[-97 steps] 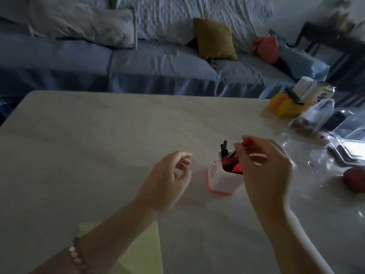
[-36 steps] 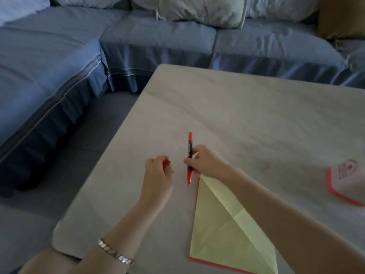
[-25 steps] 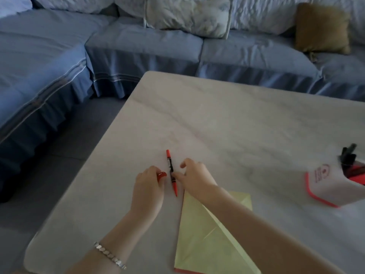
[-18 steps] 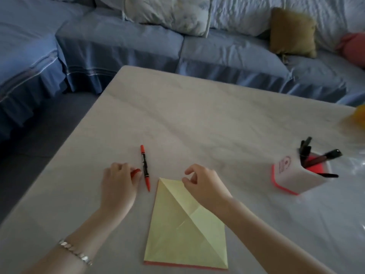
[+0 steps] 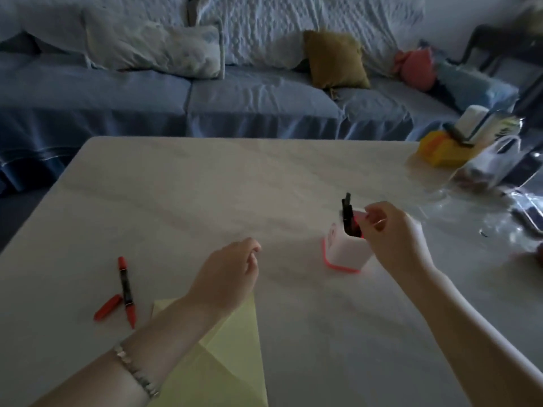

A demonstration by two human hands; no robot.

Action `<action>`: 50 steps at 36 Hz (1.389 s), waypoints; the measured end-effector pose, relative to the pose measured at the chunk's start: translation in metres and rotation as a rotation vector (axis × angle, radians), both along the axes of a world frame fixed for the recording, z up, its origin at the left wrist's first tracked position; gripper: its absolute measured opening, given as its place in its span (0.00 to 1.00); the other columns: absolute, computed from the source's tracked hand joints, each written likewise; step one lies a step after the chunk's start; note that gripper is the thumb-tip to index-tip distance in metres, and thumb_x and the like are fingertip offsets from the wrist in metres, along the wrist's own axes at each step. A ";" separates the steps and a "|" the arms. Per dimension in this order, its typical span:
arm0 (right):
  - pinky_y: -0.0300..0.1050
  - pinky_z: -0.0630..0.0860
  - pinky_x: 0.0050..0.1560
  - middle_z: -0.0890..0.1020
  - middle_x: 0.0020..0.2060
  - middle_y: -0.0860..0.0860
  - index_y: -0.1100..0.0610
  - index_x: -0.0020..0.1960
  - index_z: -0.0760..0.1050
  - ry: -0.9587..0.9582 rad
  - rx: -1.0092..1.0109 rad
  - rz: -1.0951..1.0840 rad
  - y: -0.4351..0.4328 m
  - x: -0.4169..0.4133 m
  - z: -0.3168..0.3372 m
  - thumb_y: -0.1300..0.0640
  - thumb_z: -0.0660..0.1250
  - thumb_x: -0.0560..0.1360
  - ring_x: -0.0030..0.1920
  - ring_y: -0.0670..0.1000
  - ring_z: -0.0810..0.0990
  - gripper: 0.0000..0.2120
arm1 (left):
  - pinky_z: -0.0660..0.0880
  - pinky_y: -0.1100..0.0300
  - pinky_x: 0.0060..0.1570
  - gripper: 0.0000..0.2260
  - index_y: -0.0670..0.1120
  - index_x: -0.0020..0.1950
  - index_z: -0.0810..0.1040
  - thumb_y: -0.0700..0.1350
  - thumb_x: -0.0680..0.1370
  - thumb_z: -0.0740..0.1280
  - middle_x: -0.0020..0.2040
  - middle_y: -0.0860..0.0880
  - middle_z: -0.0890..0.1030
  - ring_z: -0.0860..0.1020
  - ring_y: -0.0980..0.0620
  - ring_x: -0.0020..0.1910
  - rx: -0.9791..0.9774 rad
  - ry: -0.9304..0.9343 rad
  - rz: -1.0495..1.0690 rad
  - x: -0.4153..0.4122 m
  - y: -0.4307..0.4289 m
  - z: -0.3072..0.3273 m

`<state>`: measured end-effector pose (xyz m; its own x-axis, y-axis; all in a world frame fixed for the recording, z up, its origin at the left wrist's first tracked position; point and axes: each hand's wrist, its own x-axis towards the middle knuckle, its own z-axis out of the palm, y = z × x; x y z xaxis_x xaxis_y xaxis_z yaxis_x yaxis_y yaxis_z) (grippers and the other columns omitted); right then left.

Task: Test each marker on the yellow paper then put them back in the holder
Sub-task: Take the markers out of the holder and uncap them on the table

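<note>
Reaching into the holder [image 5: 343, 254] at about 2 o'clock, the right hand [image 5: 390, 233] has its fingertips pinched over the rim among the black markers [image 5: 348, 212], prob. to pull the next one, though I cannot tell whether it actually grips one yet. Left hand [image 5: 229, 274] hovers loosely curled w/ nothing in it, above the yellow paper [image 5: 235, 342] at 6 o'clock, likely ready to uncap. Red marker [image 5: 126, 290] lies uncapped on the worktop [image 5: 205, 186] at 9 o'clock, long axis approx. 12-to-6, tip toward 6, cap [image 5: 108, 307] just beside it.
</note>
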<state>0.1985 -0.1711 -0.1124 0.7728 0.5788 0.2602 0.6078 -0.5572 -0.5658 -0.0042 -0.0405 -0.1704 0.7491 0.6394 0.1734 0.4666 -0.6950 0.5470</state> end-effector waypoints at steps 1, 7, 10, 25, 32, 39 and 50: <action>0.48 0.73 0.47 0.81 0.47 0.57 0.59 0.52 0.77 0.001 -0.021 -0.009 0.003 0.004 -0.003 0.57 0.67 0.73 0.48 0.58 0.78 0.10 | 0.74 0.53 0.48 0.19 0.45 0.51 0.76 0.50 0.74 0.49 0.47 0.45 0.81 0.79 0.43 0.48 -0.001 0.014 -0.011 0.002 -0.002 0.001; 0.48 0.73 0.43 0.79 0.51 0.56 0.60 0.53 0.76 -0.102 -0.279 -0.021 0.034 0.013 -0.025 0.48 0.64 0.74 0.49 0.60 0.77 0.16 | 0.71 0.59 0.50 0.10 0.49 0.56 0.76 0.43 0.78 0.59 0.54 0.49 0.80 0.77 0.48 0.53 -0.025 0.064 -0.004 -0.002 -0.007 0.005; 0.45 0.69 0.38 0.80 0.49 0.56 0.58 0.49 0.78 -0.136 -0.280 -0.088 0.040 0.017 -0.032 0.51 0.61 0.76 0.46 0.60 0.78 0.13 | 0.70 0.61 0.48 0.09 0.48 0.55 0.76 0.43 0.77 0.60 0.53 0.49 0.80 0.77 0.49 0.52 -0.039 0.083 0.000 -0.006 -0.006 0.007; 0.34 0.77 0.38 0.81 0.36 0.45 0.53 0.43 0.73 0.167 0.754 0.274 0.013 -0.074 0.029 0.56 0.64 0.73 0.35 0.46 0.81 0.01 | 0.58 0.73 0.62 0.25 0.46 0.70 0.64 0.48 0.75 0.67 0.64 0.56 0.69 0.67 0.61 0.65 -0.076 -0.230 -0.117 0.000 -0.025 0.028; 0.37 0.77 0.33 0.79 0.32 0.51 0.60 0.43 0.74 0.806 0.812 0.197 0.035 -0.119 0.008 0.63 0.61 0.77 0.28 0.44 0.77 0.05 | 0.61 0.66 0.35 0.07 0.47 0.54 0.70 0.45 0.81 0.54 0.37 0.59 0.67 0.68 0.57 0.34 -0.003 -0.202 -0.053 -0.033 -0.025 0.023; 0.33 0.75 0.33 0.81 0.26 0.46 0.55 0.39 0.78 0.880 0.464 0.390 0.049 -0.158 -0.014 0.62 0.64 0.74 0.28 0.42 0.77 0.08 | 0.69 0.70 0.44 0.09 0.48 0.50 0.72 0.41 0.81 0.53 0.46 0.54 0.75 0.74 0.60 0.45 -0.216 -0.160 -0.105 -0.060 -0.019 0.027; 0.31 0.67 0.32 0.71 0.22 0.46 0.57 0.34 0.76 0.881 0.405 0.559 0.055 -0.172 -0.026 0.62 0.62 0.75 0.28 0.43 0.70 0.12 | 0.63 0.69 0.28 0.10 0.49 0.51 0.71 0.51 0.81 0.53 0.29 0.57 0.69 0.69 0.59 0.27 -0.059 -0.040 -0.121 -0.092 -0.008 0.020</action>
